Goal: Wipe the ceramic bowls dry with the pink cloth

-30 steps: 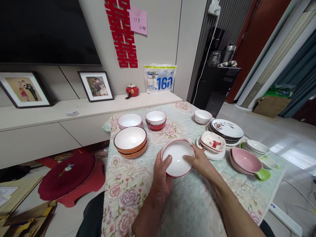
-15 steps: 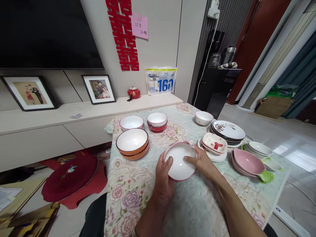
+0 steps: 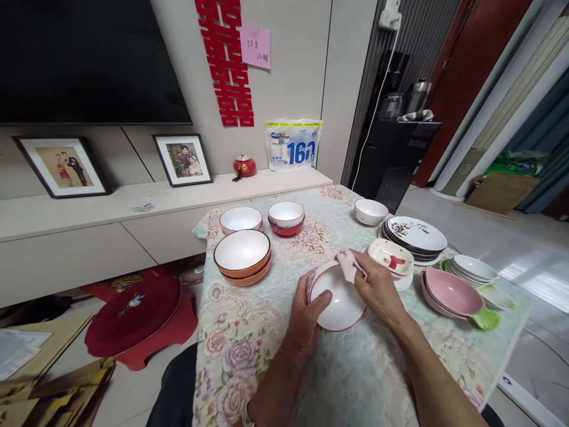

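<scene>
A white bowl with a red rim (image 3: 341, 305) is tilted toward me above the table, its inside showing. My left hand (image 3: 306, 314) grips its left side, thumb over the rim and the other fingers behind. In my right hand (image 3: 373, 284) is a pale pinkish cloth (image 3: 349, 265), pinched against the bowl's upper right rim. To the left stand stacked orange bowls (image 3: 243, 255), with a pink-rimmed white bowl (image 3: 241, 219) behind them. A white bowl on a red one (image 3: 287, 214) sits farther back.
At the right are small rectangular dishes (image 3: 391, 256), a plate stack (image 3: 415, 234), pink leaf-shaped bowls (image 3: 454, 292), small white bowls (image 3: 475, 268) and a lone bowl (image 3: 371, 212). Behind the flowered tablecloth (image 3: 240, 356) runs a low cabinet (image 3: 178, 198). A red stool (image 3: 137, 314) stands left.
My right hand has moved from inside the bowl up to its rim, and more of the cloth shows. The bowl is turned slightly, still in my left hand. The view shifted a little.
</scene>
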### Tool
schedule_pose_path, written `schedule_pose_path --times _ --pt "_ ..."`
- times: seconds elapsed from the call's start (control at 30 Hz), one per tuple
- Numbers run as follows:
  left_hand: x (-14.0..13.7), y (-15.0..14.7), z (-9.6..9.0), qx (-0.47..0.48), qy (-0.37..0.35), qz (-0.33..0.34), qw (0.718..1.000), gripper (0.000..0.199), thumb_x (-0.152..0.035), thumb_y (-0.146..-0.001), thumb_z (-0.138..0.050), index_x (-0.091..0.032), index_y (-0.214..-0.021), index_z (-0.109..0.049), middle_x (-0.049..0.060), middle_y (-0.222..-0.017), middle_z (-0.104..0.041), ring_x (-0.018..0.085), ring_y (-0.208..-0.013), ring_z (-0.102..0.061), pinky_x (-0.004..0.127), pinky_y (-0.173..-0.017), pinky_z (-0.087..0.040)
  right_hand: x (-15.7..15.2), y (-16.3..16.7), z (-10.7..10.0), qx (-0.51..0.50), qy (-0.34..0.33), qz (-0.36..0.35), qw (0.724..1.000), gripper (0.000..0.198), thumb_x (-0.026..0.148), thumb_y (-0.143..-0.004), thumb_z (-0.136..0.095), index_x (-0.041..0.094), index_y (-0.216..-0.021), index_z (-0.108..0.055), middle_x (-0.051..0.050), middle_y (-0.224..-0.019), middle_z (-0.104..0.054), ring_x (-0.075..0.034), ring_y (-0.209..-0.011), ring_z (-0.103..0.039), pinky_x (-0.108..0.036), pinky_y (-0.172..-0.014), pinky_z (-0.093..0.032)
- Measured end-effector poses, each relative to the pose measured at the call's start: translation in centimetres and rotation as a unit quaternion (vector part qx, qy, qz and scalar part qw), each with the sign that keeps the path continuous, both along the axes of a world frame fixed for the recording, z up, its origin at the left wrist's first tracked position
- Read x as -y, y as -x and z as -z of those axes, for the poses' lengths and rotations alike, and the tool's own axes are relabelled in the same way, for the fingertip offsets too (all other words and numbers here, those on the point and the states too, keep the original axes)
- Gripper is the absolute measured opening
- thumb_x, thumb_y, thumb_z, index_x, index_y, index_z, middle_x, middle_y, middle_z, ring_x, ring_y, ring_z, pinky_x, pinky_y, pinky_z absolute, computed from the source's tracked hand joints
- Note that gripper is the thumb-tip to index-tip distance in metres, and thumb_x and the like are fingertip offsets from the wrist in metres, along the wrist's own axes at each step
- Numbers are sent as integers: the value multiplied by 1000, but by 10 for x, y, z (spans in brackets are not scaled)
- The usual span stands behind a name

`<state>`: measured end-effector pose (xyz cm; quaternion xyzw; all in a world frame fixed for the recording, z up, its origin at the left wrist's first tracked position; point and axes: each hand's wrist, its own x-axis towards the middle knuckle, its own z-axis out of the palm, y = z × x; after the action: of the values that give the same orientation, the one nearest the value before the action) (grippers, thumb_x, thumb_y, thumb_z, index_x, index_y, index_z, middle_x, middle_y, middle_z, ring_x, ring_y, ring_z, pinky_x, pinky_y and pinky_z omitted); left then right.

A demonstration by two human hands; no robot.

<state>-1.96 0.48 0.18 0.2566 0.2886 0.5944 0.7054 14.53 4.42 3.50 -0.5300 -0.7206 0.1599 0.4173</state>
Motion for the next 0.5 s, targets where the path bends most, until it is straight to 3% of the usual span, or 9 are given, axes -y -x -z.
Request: schedule_pose_path --times 0.07,0.23,0.3,0.4,0.5 --pt "1 0 -1 5 6 6 1000 65 -29 -71 -80 -15 -129 -53 13 -116 -71 32 -103 -69 44 -91 -52 0 2 1 21 17 1 1000 39 24 -82 -51 22 -118 -67 -9 -115 -71 -28 -104 -65 -41 -91 -48" --pt "-1 0 -4 42 19 -49 998 66 -36 -78 -75 -13 -134 -50 15 -118 -71 32 -108 -68 44 -94 -51 -1 6 11 -51 211 -23 976 41 42 -79 -63 17 -111 -67 -9 -97 -74 -29 -86 -68 -38 -72 -53" --pt "-2 0 -4 54 22 -63 996 64 -39 -81 -72 -12 -135 -51 16 -119 -70 33 -110 -67 45 -97 -50 -1 6 12 -72 254 -44 963 44 49 -80 -63 15 -109 -68 -8 -90 -74 -28 -78 -68 -35 -63 -53" --pt "-5 0 0 65 31 -67 995 62 -44 -83 -69 -12 -135 -53 17 -123 -69 33 -115 -65 46 -100 -48 2 2 5 -81 233 -54 968 47 54 -85 -60 16 -112 -68 -7 -90 -72 -26 -81 -67 -33 -64 -52" --pt "-6 -1 2 72 41 -83 993 59 -44 -85 -68 -15 -135 -53 16 -128 -67 32 -118 -63 44 -102 -48 5 -3 -6 -79 118 -40 989 45 51 -95 -49 20 -123 -65 -8 -103 -69 -26 -98 -63 -36 -79 -52"
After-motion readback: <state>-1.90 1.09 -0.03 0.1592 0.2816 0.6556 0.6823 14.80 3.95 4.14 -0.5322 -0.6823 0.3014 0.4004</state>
